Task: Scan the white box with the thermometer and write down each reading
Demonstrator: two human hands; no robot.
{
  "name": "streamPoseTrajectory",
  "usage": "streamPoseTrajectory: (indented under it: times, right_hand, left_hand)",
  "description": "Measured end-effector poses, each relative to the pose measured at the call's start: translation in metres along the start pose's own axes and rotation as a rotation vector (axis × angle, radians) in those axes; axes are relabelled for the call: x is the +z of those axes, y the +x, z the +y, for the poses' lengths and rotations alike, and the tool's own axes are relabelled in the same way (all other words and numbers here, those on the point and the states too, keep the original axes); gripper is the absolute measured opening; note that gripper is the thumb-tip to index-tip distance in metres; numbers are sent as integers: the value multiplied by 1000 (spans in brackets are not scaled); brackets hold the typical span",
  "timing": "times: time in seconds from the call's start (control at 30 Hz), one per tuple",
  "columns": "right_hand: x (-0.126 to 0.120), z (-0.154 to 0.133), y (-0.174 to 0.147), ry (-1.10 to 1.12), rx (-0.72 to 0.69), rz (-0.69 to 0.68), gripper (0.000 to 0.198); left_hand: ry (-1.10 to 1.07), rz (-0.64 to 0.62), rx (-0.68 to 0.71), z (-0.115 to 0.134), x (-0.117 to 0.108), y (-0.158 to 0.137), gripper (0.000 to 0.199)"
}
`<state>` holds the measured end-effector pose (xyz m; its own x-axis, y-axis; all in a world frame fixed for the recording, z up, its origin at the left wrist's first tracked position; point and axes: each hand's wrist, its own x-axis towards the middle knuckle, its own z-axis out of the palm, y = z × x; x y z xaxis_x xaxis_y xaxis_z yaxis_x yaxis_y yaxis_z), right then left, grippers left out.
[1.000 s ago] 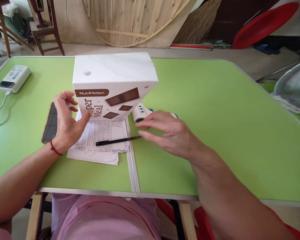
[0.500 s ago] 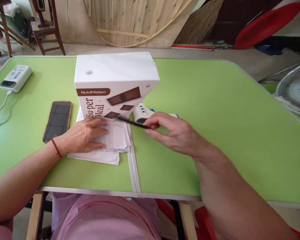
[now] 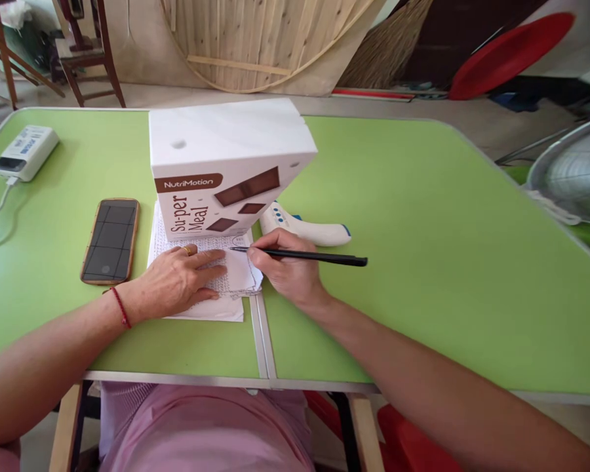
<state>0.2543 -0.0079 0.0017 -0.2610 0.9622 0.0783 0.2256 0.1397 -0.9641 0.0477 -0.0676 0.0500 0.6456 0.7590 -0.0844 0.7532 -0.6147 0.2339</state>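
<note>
My right hand [image 3: 290, 267] grips a black pen [image 3: 324, 256], its tip pointing left over the handwritten papers [image 3: 238, 272]; whether the tip touches them I cannot tell. Lying flat with fingers spread, my left hand [image 3: 181, 280] rests on the left part of these sheets. Dense rows of writing cover much of the top page. A white box [image 3: 236, 141] printed "NutriMotion Su-per Meal" stands upright at the papers' far side and hides part of them. Just beyond my right hand lies a white and blue handheld thermometer [image 3: 309, 231], partly behind the box.
A phone [image 3: 111, 241] in an orange-edged case lies left of the papers. Farther left, a white power bank [image 3: 27, 154] has a cable plugged in. The green folding table [image 3: 423, 262] has a metal seam down its middle. A wooden chair [image 3: 86, 56] stands beyond it.
The pen has turned from pointing back over my right hand's front to a writing hold, its length now extending rightward. My right hand moved left to the papers; my left hand shifted slightly right.
</note>
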Motion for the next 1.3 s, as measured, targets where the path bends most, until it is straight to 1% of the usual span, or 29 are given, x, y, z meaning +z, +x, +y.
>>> streamPoseTrajectory:
  times: [0.07, 0.17, 0.5, 0.83, 0.97, 1.17, 1.3]
  right_hand:
    - [0, 2, 0, -35, -45, 0, 11]
    - [0, 2, 0, -49, -77, -18, 11]
    - [1, 4, -1, -68, -110, -68, 11]
    - [2, 3, -1, -59, -109, -82, 11]
    - [2, 2, 0, -69, -88, -83, 11]
    - [2, 0, 0, -75, -80, -41, 10]
    - [2, 1, 0, -75, -96, -52, 11]
  left_hand:
    - [-3, 7, 5, 0, 0, -1, 36]
    - [3, 1, 1, 0, 0, -1, 35]
    - [-8, -8, -9, 1, -1, 0, 34]
    - [1, -6, -8, 1, -1, -1, 36]
    - [-3, -17, -6, 0, -1, 0, 35]
    - [-13, -16, -6, 0, -1, 0, 36]
    - [-7, -18, -6, 0, -1, -1, 36]
